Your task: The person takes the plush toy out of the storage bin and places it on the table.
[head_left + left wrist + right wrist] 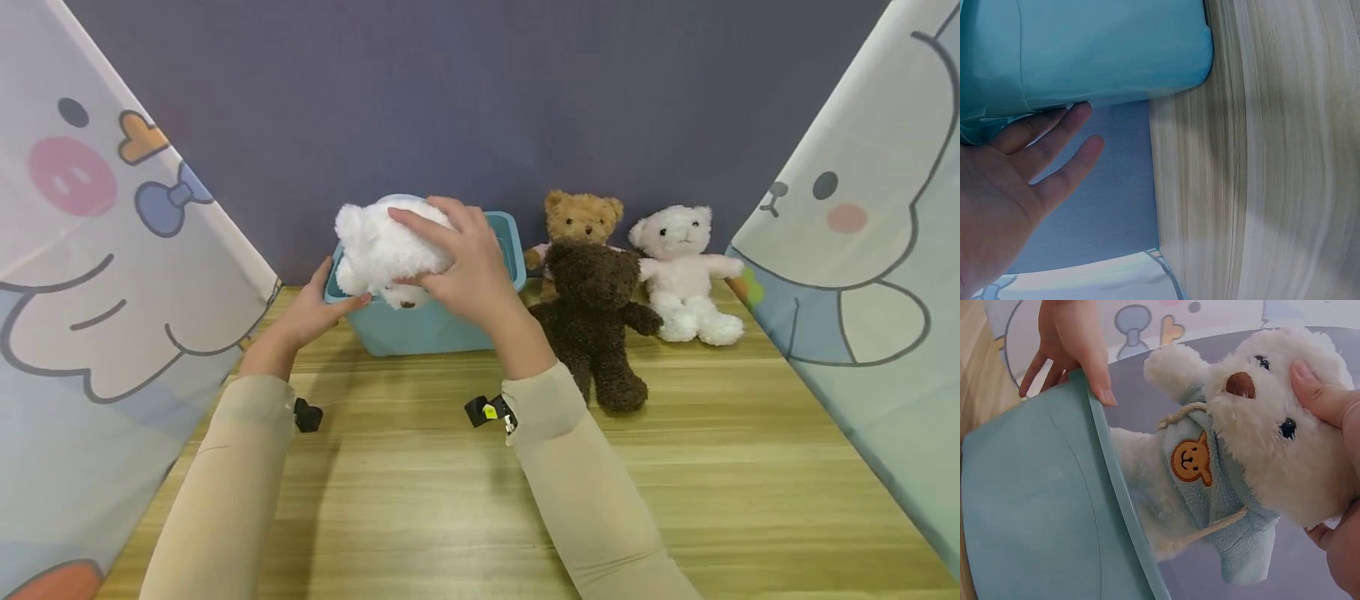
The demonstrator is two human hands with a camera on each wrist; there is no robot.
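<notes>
Holding a white teddy bear (pixel 386 246) by its head over the blue bin (pixel 438 327), right hand (pixel 468 271) clamps around it | bear's body hangs into the bin's left side | left hand (pixel 311 312), fingers straight, steadies the bin's left rim.

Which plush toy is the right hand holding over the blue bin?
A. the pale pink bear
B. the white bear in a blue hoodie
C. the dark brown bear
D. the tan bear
B: the right hand grips the white bear's head above the blue bin, while the other three bears sit on the table beside it.
</notes>
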